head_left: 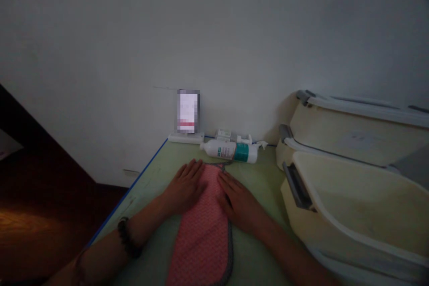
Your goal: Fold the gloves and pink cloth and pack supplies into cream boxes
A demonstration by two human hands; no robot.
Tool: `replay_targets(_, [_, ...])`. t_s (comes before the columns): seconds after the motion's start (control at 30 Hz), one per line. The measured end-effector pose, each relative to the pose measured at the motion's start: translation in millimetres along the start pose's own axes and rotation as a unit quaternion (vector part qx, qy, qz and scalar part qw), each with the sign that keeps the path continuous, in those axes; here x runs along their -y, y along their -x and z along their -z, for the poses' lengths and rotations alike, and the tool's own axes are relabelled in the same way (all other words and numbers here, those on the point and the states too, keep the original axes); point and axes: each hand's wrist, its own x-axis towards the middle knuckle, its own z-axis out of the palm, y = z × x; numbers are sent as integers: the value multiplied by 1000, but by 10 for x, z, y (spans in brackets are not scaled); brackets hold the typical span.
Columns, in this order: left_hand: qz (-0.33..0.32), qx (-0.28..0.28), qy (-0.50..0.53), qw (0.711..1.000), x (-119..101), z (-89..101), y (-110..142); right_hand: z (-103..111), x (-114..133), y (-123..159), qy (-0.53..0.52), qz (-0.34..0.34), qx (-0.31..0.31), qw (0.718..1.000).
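Two bare hands are in my head view, both placed on an elongated pink-red textured cloth with grey edging (205,232). I locate this cloth at the lower centre of the frame, with its lower part running to the bottom edge. Its upper end lies just short of the frame's centre.

Left hand (186,189): laid flat at the cloth's upper left edge, fingers extended and close together, thumb spread toward the cloth's middle. A dark beaded bracelet (126,237) encircles the wrist. Right hand (241,204): laid flat at the upper right edge, fingers extended, thumb pointing inward. I observe a strip of pink cloth between the hands; neither grips an object.

Supporting surface: a pale green tabletop with a blue edge (150,178). Beyond the cloth, near the frame's centre, I see a white bottle with a teal label band (223,150), lying on its side. A clear bottle with a white nozzle (223,134) lies just behind it. To their left, a bright upright rectangular screen (188,111), pixelated, stands at a white base (185,137). At the right of the frame I register cream plastic bins with grey handles (335,120).
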Motion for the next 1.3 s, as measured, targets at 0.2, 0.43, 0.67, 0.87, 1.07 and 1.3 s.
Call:
replay_targets(0.2, [-4, 25, 19, 1000, 86, 71, 30, 13, 3, 8, -3, -16, 10, 1000])
replay_targets(0.43, [-20, 40, 11, 999, 163, 139, 63, 24, -7, 19, 7, 12, 0, 1000])
replay_targets(0.67, [-129, 200, 46, 970, 250, 337, 171, 36, -35, 36, 18, 28, 30, 999])
replay_targets(0.87, [-116, 184, 57, 974, 277, 265, 153, 57, 42, 158, 11, 64, 73, 995])
replay_targets(1.07, [-120, 158, 68, 978, 292, 268, 150, 115, 62, 224, -26, 58, 124, 990])
replay_targets(1.3, [-111, 151, 55, 981, 300, 258, 144, 199, 48, 222, -35, 49, 152, 987])
